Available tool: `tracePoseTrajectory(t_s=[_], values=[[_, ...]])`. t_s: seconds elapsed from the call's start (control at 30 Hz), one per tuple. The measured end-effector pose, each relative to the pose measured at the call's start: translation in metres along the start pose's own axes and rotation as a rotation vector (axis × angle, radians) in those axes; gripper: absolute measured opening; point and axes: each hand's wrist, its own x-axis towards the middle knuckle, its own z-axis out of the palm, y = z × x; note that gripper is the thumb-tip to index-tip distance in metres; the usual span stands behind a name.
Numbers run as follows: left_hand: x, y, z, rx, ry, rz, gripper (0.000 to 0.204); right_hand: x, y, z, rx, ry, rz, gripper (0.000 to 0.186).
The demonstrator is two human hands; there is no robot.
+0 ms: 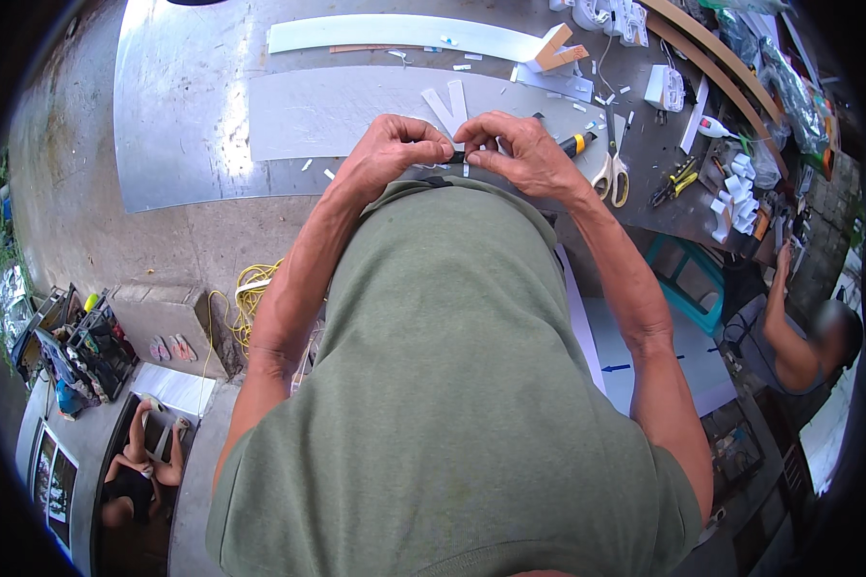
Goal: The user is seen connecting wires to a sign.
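Observation:
My left hand [406,144] and my right hand [510,154] meet at the table's near edge, fingers closed on a small dark piece [458,157] whose detail is too small to make out. Two short white strips [438,108] lie in a V just beyond my fingers, on a pale sheet [322,111]. A yellow-and-black utility knife [577,144] lies beside my right hand, partly behind it, and cream-handled scissors [608,178] lie farther right. A long white curved strip [385,36] with a cardboard-coloured end [558,48] crosses the back of the table.
On the metal table [173,106] are pliers [674,183], white blocks [736,192], bags [789,106] and curved brown strips [712,58]. A teal stool [693,298] stands at right near another person [789,337]. Yellow cable [250,298] and a seated person [135,481] are at left.

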Motion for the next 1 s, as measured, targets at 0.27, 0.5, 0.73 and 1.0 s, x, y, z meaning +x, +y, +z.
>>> tracePoseTrajectory(t_s=[0.27, 0.5, 0.73, 1.0], values=[[0.004, -0.018, -0.002, -0.355, -0.046, -0.084, 0.01, 0.0, 0.002, 0.009, -0.169, 0.103, -0.212, 0.031], [0.003, -0.013, -0.002, -0.428, -0.066, -0.099, 0.01, 0.001, 0.013, 0.015, -0.328, 0.24, -0.375, 0.026], [0.004, -0.018, -0.003, -0.483, -0.079, -0.157, 0.011, 0.0, 0.011, 0.019, -0.338, 0.272, -0.43, 0.027], [0.003, -0.018, -0.003, -0.504, -0.086, -0.167, 0.011, 0.0, 0.016, 0.019, -0.334, 0.291, -0.449, 0.026]])
